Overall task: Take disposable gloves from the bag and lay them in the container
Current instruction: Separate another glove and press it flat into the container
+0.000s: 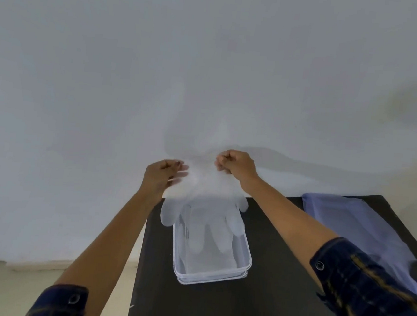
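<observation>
My left hand (pixel 161 176) and right hand (pixel 234 165) both pinch the thin see-through plastic glove (pixel 205 208) by its cuff. Its fingers hang straight down into the clear plastic box (pixel 244 249) below.

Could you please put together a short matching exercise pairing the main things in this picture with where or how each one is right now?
Things:
1. glove
2. container
3. bag
4. table

States:
A. lying flat at the table's right side
B. clear, standing open on the dark top
C. held up by its cuff between left hand and right hand, fingers hanging down
D. dark, bearing everything else

Pairs: 1-C, 2-B, 3-A, 4-D
</observation>
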